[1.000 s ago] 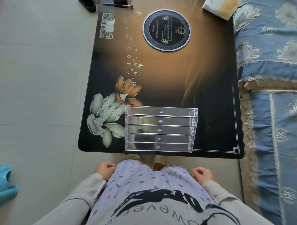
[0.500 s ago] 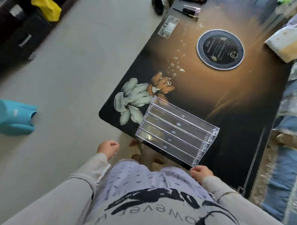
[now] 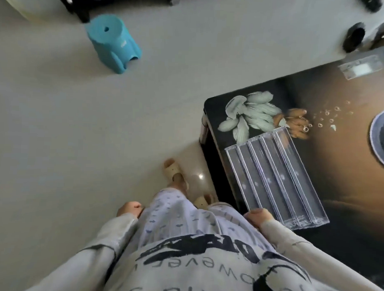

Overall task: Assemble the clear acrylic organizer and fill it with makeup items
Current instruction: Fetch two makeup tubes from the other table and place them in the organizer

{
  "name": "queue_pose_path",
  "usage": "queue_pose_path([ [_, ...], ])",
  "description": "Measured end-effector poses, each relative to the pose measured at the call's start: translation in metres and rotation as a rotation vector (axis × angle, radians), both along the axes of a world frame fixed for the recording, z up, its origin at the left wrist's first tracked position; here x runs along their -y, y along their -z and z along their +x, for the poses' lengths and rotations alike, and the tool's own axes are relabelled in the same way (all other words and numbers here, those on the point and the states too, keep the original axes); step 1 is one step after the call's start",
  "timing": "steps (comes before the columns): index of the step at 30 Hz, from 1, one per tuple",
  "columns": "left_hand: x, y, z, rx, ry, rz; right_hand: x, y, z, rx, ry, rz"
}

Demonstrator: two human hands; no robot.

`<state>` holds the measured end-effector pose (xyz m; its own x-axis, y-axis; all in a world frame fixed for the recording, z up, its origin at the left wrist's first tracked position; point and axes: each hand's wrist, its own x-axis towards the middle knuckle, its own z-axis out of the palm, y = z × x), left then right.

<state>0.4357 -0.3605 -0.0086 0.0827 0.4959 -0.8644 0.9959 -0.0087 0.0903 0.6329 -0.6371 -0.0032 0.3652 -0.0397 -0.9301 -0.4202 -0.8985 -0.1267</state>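
Observation:
A clear acrylic organizer [image 3: 274,178] with several long tiers lies on the dark glossy table [image 3: 329,163], near the table's edge closest to me. My left hand [image 3: 129,208] hangs at my left side, fingers loosely curled, holding nothing. My right hand [image 3: 258,217] hangs at my right side by the organizer's near end, also loosely curled and empty. No makeup items are sharp enough to name in this view.
A blue plastic stool [image 3: 113,42] stands on the pale tiled floor [image 3: 78,141] at upper left. Dark objects [image 3: 353,39] lie at the table's far corner. A round dark disc [image 3: 382,141] sits at the right edge. My slippered feet [image 3: 177,177] stand beside the table.
The view has swung left, so the table and organizer now sit at the right and the blue stool has come into view. Both hands stay at my sides.

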Motion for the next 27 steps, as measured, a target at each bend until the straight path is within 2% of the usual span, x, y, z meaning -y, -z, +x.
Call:
queue_pose_path([
  [8, -0.008, -0.006, -0.042, -0.027, -0.154, 0.033, -0.109, -0.010, 0.030, 0.038, -0.090, 0.077],
  [15, -0.056, -0.007, -0.056, 0.002, -0.221, -0.014, -0.164, -0.011, 0.035, 0.090, -0.221, 0.093],
  [22, -0.164, -0.004, -0.035, 0.045, -0.215, -0.018, -0.200, 0.003, 0.026, 0.112, -0.122, -0.023],
  [27, -0.249, -0.008, -0.001, 0.117, -0.182, 0.008, -0.223, 0.003, 0.018, 0.126, 0.029, -0.088],
])
